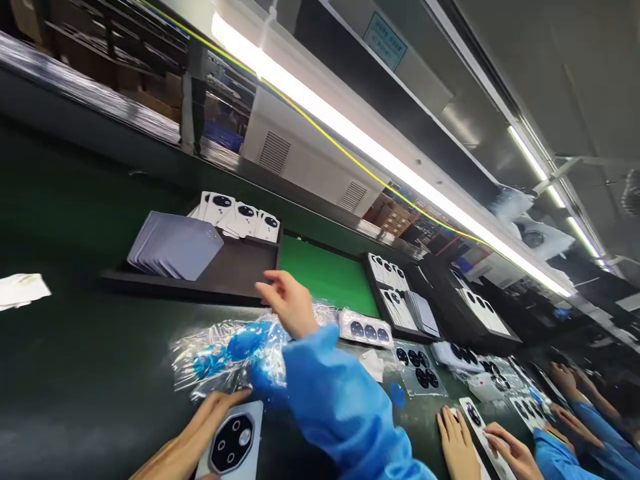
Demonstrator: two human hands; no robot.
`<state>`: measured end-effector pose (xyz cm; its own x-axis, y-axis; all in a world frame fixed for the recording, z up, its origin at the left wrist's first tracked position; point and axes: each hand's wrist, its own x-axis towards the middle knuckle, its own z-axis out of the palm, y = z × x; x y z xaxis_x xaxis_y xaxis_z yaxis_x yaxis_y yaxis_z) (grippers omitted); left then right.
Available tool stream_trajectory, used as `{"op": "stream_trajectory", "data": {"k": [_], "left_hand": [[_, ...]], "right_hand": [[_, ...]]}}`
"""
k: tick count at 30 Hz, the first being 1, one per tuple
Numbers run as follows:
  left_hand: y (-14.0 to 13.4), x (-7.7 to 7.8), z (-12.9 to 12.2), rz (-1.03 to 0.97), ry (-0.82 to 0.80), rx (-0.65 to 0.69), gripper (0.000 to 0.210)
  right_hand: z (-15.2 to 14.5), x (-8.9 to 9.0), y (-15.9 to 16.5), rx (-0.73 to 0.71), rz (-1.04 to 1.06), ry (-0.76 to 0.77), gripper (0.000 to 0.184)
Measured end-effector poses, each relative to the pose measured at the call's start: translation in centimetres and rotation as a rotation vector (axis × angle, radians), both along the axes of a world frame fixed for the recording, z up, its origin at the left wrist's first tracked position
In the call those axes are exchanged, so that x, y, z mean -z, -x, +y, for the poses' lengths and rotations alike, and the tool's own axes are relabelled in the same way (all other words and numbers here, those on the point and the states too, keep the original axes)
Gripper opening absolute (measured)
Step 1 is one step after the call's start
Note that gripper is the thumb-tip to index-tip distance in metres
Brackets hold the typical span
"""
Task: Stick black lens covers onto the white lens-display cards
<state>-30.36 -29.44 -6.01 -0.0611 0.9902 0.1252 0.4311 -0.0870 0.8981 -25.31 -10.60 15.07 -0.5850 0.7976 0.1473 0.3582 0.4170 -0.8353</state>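
From my far post I saw one pale, flat panel (246,467) with its face up, slanting a little to the right. Near its upper end it carried a large black camera block (232,443), where three round rings and one bright, shiny disc were set. The left hand (210,423) held it at the left side. I could not tell if it touched the bench (125,373).

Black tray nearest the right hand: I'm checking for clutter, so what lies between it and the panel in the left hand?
In the head view, crumpled clear and blue plastic lies between the black tray and the panel.
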Motion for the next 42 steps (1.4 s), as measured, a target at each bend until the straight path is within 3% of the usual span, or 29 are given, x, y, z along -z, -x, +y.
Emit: {"op": "stream_trajectory", "data": {"k": [3,6,8,11,14,18,23,29,42], "left_hand": [[-0.6,-1.9,0.4,-0.193,0.055,0.04,0.07],[-1.7,-4.9,1.4,-0.499,0.228,0.105,0.081],[-2.7,-7.3,2.6,-0.668,0.303,0.094,0.087],[-4.3,-10.6,4.9,-0.783,0.343,0.119,0.091],[-5.7,-12.4,7.0,-0.802,0.359,0.167,0.088],[-6.8,-12.3,8.6,-0.819,0.376,0.165,0.078],[-7.0,-11.5,9.3,-0.828,0.384,0.134,0.077],[-7.0,-11.3,9.7,-0.837,0.389,0.094,0.076],[-7.1,-10.8,9.9,-0.913,0.388,0.074,0.07]], "right_hand": [[0.6,0.2,-8.9,0.173,0.137,0.025,0.032],[-0.3,1.5,-14.9,0.351,0.231,0.068,0.044],[-1.9,3.0,-16.8,0.411,0.253,0.12,0.048],[-4.6,5.6,-17.7,0.392,0.272,0.312,0.058],[-6.4,7.6,-18.3,0.328,0.291,0.495,0.063],[-6.5,9.1,-19.3,0.324,0.304,0.55,0.052],[-5.4,9.9,-18.9,0.389,0.377,0.656,0.058],[-5.0,11.2,-18.4,0.391,0.411,0.732,0.05],[-5.4,10.6,-17.5,0.505,0.444,0.707,0.045]]}}
